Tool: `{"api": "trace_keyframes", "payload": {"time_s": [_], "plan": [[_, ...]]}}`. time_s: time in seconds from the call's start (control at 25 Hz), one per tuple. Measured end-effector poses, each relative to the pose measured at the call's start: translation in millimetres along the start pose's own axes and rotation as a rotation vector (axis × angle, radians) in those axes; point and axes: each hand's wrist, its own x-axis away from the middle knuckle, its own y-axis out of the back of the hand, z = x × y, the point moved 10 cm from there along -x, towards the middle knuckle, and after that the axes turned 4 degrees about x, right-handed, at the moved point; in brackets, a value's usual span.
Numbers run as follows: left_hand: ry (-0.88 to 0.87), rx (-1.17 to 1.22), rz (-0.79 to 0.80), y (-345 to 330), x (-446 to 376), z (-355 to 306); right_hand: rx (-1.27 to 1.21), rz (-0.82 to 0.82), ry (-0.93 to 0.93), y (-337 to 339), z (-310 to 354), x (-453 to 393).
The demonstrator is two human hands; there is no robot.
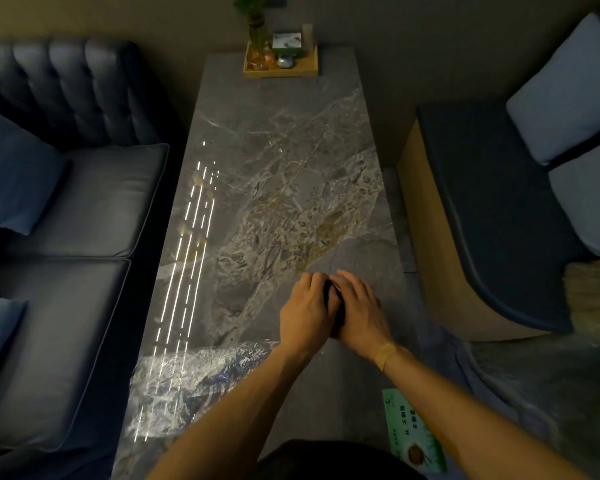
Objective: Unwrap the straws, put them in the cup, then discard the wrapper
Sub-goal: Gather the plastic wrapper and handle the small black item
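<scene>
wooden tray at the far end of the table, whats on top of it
On the wooden tray stand a glass vase with a green plant, a green-and-white box and a small pale object; what's behind the box is hidden.

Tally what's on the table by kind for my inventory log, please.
Dark object, unclear what, gripped between the left hand and right hand: 1
Clear plastic wrapper: 1
Green printed packet: 1
Wooden tray of small items: 1
Total: 4
</scene>
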Motion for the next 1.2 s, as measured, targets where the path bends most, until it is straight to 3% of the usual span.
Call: {"api": "trace_keyframes", "payload": {"time_s": [0.16,0.4,0.6,0.92,1.2], "plan": [[-0.051,-0.05,0.021,1.7,-1.8,3.0,0.087,-0.004,0.009,0.6,1.2,-0.2],[0.053,0.257,0.136,-2.0,2.2,22.0,0.101,-0.025,0.0,-2.2,10.5,-7.5],[-0.135,-0.024,0.178,-8.6,22.7,15.9,0.131,-0.026,0.014,-0.6,12.9,-8.0],[-0.118,-0.113,0.245,-6.0,14.4,16.5,0.168,0.008,-0.036,-1.6,19.4,-10.6],[0.195,0.383,0.051,21.0,39.4,59.8,0.068,0.081,-0.038,1.1,-2.0,13.8]]}}
